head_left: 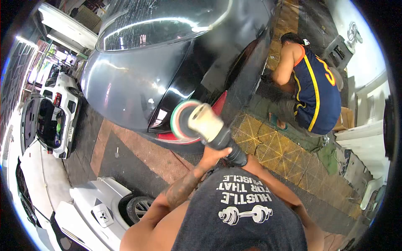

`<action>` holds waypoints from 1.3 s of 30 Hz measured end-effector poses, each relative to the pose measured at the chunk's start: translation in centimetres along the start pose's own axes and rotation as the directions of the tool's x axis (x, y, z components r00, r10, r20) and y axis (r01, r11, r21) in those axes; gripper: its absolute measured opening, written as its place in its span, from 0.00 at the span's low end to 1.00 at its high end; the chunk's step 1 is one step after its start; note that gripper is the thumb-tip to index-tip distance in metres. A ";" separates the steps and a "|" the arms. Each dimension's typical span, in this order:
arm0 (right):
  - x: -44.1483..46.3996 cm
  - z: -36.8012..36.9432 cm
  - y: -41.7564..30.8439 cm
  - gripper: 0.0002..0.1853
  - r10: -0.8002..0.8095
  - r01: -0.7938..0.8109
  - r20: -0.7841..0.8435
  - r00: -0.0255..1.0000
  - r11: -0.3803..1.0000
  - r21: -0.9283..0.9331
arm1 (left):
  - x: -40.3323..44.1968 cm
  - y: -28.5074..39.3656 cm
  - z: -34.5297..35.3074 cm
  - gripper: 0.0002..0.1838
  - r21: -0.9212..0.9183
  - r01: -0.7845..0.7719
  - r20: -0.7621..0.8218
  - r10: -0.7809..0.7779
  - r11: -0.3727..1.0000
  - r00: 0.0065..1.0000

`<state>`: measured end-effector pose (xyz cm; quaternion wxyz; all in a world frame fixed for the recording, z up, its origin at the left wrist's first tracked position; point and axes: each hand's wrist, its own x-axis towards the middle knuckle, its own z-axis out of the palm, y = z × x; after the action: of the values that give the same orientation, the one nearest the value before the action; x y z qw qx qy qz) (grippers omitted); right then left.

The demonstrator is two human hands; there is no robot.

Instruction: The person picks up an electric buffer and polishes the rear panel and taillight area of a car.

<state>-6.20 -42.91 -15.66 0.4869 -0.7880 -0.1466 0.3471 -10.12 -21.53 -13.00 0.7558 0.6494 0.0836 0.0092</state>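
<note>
A polisher point(206, 122) with a cream head and a black body is held by both my hands. My left hand point(215, 155) is closed around its black body, the thumb lying across the top. Farther back, my right hand point(250, 164) grips the rear end, with most of its fingers hidden behind the tool. The round, green-edged pad point(179, 121) faces the rear corner of a dark car point(130, 79), beside the red tail light point(219, 103). Whether the pad touches the car cannot be made out.
At the right a co-worker point(316, 90) in a blue jersey crouches beside the dark car, near a cardboard box point(346, 119). A white car point(90, 209) is at the lower left, and another with its rear open point(63, 111) is farther back. Patterned tiles point(268, 142) cover the floor.
</note>
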 end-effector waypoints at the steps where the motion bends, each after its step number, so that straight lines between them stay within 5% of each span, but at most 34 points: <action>1: -0.2 -0.6 -1.7 0.24 -0.016 0.020 0.083 0.996 0.999 -0.049 | -1.4 0.2 0.3 0.30 -0.087 -0.063 -0.019 0.062 0.994 0.998; 2: 0.4 -0.7 -0.6 0.23 -0.008 0.032 0.118 0.993 0.979 -0.201 | -2.3 0.4 0.4 0.29 -0.124 -0.080 -0.058 0.073 0.989 0.996; 6: 1.4 -1.2 0.4 0.21 0.001 0.027 0.135 0.991 0.979 -0.202 | -1.5 2.0 1.4 0.29 -0.198 -0.046 -0.113 0.024 0.979 0.993; 7: 1.1 -1.7 -0.3 0.21 0.021 -0.006 0.106 0.994 0.990 -0.144 | -0.1 2.0 1.0 0.27 -0.060 -0.019 -0.067 0.015 0.998 0.998; 9: 1.4 -2.3 -0.3 0.20 0.043 -0.035 0.083 0.996 0.995 -0.090 | 2.4 2.8 1.7 0.29 -0.068 0.159 -0.061 -0.164 0.985 0.985; 11: 2.8 -2.5 1.8 0.20 0.061 -0.061 0.000 0.998 0.997 0.046 | 6.0 3.3 3.0 0.32 -0.103 -0.059 -0.025 0.057 0.993 0.998; 12: 3.5 -2.0 2.9 0.20 -0.101 0.111 -0.100 0.990 0.989 0.100 | 7.4 3.5 3.8 0.33 -0.158 -0.041 -0.026 0.037 0.987 0.999; 13: 3.5 -2.3 2.0 0.20 -0.103 0.113 -0.101 0.990 0.989 0.099 | 8.5 3.6 4.3 0.34 -0.213 -0.024 -0.024 0.019 0.977 1.000; 15: 3.2 -3.5 0.5 0.18 0.125 -0.144 0.083 0.989 0.947 0.287 | 9.3 3.8 4.3 0.33 -0.173 0.048 0.033 -0.043 0.984 0.999; 17: 2.5 -4.1 1.5 0.22 0.033 -0.083 0.181 0.983 0.957 0.278 | 9.4 3.7 4.2 0.33 -0.203 0.158 0.083 -0.144 0.966 0.986; 19: 1.3 -3.8 2.9 0.29 -0.239 -0.209 0.431 0.870 0.613 0.762 | 7.7 4.4 3.8 0.32 -0.218 0.118 0.081 -0.103 0.969 0.991; 20: 1.4 -3.5 4.0 0.34 -0.359 -0.278 0.497 0.790 0.512 0.813 | 6.6 4.5 3.5 0.32 -0.238 0.090 0.052 -0.080 0.967 0.995; 21: 1.0 -3.3 4.3 0.34 -0.355 -0.269 0.483 0.800 0.507 0.819 | 5.5 4.5 3.1 0.32 -0.257 0.063 0.018 -0.060 0.964 0.998; 23: 0.3 -2.1 4.8 0.34 -0.093 -0.319 0.481 0.872 0.637 0.702 | 3.5 3.5 1.7 0.35 -0.157 0.091 -0.006 -0.093 0.983 0.996; 27: 1.4 -0.8 8.2 0.32 -0.049 -0.275 0.493 0.869 0.780 0.562 | 2.3 2.2 1.1 0.35 -0.217 0.120 -0.019 -0.127 0.969 0.992; 36: 2.0 -3.3 7.0 0.27 -0.180 -0.229 0.394 0.901 0.575 0.786 | 9.0 2.8 4.8 0.27 -0.212 0.086 0.020 -0.084 0.973 0.996; 39: 2.5 -4.4 6.4 0.22 -0.167 -0.182 0.355 0.920 0.619 0.764 | 10.9 2.4 5.4 0.34 -0.206 0.187 0.113 -0.167 0.960 0.980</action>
<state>-2.08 -47.55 -20.97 0.7403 -0.4096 -0.0712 0.5283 1.58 -25.07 -11.16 0.8227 0.5532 0.1039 -0.0802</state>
